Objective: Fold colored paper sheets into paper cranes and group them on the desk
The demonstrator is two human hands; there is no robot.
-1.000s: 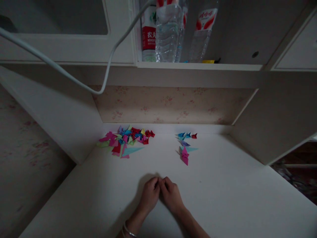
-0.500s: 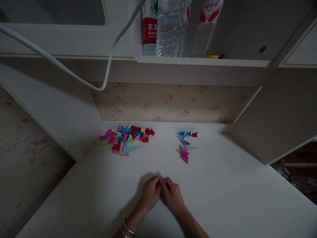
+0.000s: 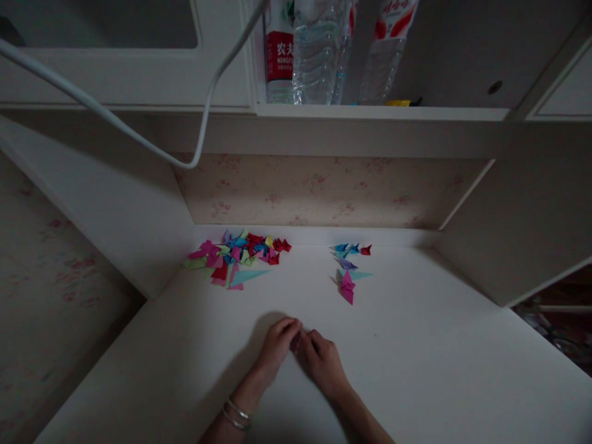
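My left hand [image 3: 277, 344] and my right hand [image 3: 324, 362] meet just above the white desk [image 3: 416, 345], fingertips together and fingers curled in. Whatever they pinch between them is hidden by the fingers; only a small dark reddish patch shows there, too dim to name. Beyond them on the right lies a pink folded paper piece [image 3: 346, 288] over a light-blue paper strip [image 3: 363, 275]. Behind it are a purple folded paper piece [image 3: 348, 264], several blue ones [image 3: 342, 248] and a red one [image 3: 366, 250]. At the back left is a pile of colourful folded papers [image 3: 250, 246].
Over the desk runs a shelf [image 3: 379, 112] with several plastic bottles [image 3: 316, 58]. A white cable [image 3: 115, 122] hangs down at the upper left. Side panels [image 3: 509, 216] bound the desk, and a flowered wall [image 3: 319, 188] closes the back.
My left hand has tilted and shifted slightly up and left, its fingers now reaching over the right fingertips. My right hand has barely moved. The view has shifted slightly.
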